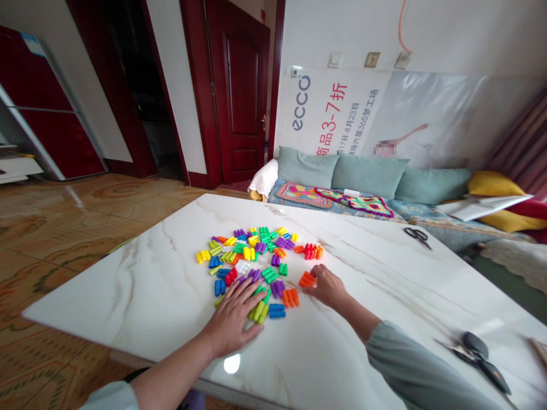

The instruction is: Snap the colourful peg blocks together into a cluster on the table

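Observation:
Many small plastic building blocks, shaped like short ribbed tubes joined side by side, lie in a loose heap on the white marbled table. My left hand rests over the near side of the heap with its fingers spread, next to some lime-green blocks. To the right of the heap, my right hand pinches an orange block at its right end, low over the tabletop. A row of red and orange blocks sits just beyond it. Nearer me are another orange block and a blue block.
Black-handled scissors lie near the far right edge. A larger pair of dark-handled shears lies at the near right, beside my right forearm. A sofa with green cushions stands behind the table.

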`<move>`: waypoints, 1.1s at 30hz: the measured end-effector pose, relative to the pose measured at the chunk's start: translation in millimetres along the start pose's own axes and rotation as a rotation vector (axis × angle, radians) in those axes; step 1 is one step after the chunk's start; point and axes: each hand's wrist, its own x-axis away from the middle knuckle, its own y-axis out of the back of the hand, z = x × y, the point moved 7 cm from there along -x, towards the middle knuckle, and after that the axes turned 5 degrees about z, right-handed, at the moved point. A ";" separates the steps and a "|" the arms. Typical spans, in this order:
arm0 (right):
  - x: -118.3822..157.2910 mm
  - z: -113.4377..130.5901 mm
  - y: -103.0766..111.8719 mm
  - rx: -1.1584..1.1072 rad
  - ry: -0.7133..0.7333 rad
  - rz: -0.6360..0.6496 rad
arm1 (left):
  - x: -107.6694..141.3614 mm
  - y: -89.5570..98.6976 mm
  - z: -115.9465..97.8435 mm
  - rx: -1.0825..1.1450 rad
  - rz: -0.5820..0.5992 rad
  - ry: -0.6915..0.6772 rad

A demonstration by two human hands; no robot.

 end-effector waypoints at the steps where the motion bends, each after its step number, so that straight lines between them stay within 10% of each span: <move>1: -1.2 -0.4 -0.2 -0.027 -0.003 -0.012 | 0.0 -0.1 0.1 -0.001 -0.002 -0.001; 22: -45.9 -95.7 50.8 -0.104 -0.348 -0.283 | 1.1 0.5 -0.3 0.010 -0.039 -0.015; 33: -67.7 -81.6 41.9 -0.233 -0.317 -0.228 | 1.0 0.2 0.3 0.009 -0.032 -0.016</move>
